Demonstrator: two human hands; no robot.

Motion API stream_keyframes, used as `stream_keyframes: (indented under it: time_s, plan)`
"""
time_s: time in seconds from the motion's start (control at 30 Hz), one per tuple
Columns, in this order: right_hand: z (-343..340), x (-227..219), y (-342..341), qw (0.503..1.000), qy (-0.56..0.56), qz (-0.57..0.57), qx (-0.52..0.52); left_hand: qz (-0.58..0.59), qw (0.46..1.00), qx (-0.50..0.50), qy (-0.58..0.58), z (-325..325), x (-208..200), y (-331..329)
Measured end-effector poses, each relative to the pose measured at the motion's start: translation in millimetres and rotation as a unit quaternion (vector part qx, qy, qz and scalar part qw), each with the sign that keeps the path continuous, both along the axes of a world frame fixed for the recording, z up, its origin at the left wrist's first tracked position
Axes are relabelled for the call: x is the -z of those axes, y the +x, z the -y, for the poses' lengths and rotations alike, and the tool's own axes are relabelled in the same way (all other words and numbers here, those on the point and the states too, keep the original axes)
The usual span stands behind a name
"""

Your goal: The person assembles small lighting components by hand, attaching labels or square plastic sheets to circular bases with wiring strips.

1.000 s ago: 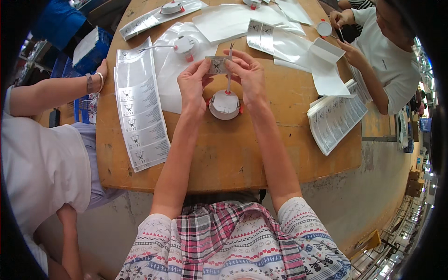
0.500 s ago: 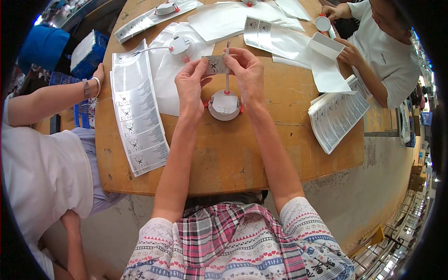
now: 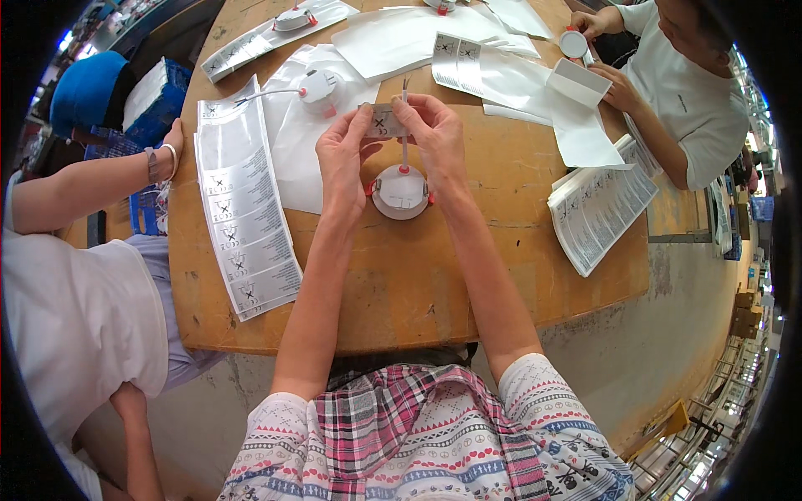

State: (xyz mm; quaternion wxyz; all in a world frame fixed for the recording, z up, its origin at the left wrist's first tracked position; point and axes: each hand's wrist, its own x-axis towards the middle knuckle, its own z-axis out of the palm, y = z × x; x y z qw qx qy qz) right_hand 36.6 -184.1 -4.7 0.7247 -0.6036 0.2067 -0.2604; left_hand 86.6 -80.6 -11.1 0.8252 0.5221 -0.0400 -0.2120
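Between my two hands is a small silver label [image 3: 384,124] with dark print, at the thin grey cable [image 3: 405,154] of a round white downlight [image 3: 401,193]. My left hand [image 3: 341,159] pinches the label's left end between thumb and fingers. My right hand [image 3: 439,142] pinches its right end where it meets the cable, whose bare wire ends stick up above. Whether the label is folded round the cable is hidden by my fingers. The downlight lies on the table below my hands, its red clips out to the sides.
A long label sheet [image 3: 242,225] lies at left beside another downlight [image 3: 321,88] on white backing paper. More label sheets [image 3: 601,213] are stacked at right. A co-worker [image 3: 693,100] at far right handles a round lamp [image 3: 574,43]; another person [image 3: 83,292] stands at left.
My hands keep their pinch on the label and have hardly moved. The co-worker's round lamp is tilted slightly differently. The whole view has shifted a little.
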Motion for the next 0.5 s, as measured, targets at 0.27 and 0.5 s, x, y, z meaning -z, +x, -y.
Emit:
stream_keyframes:
  time_s: [0.27, 0.5]
  plan:
    - [2.7, -1.6, -3.1, 1.0, 0.003, 0.028, -0.01, 0.019, 1.0, 0.004, 0.02, 1.0, 6.0, -0.8]
    - [4.2, -3.1, -4.8, 0.999, 0.024, 0.034, -0.013, -0.018, 1.0, -0.012, 0.023, 0.7, 5.5, -0.7]
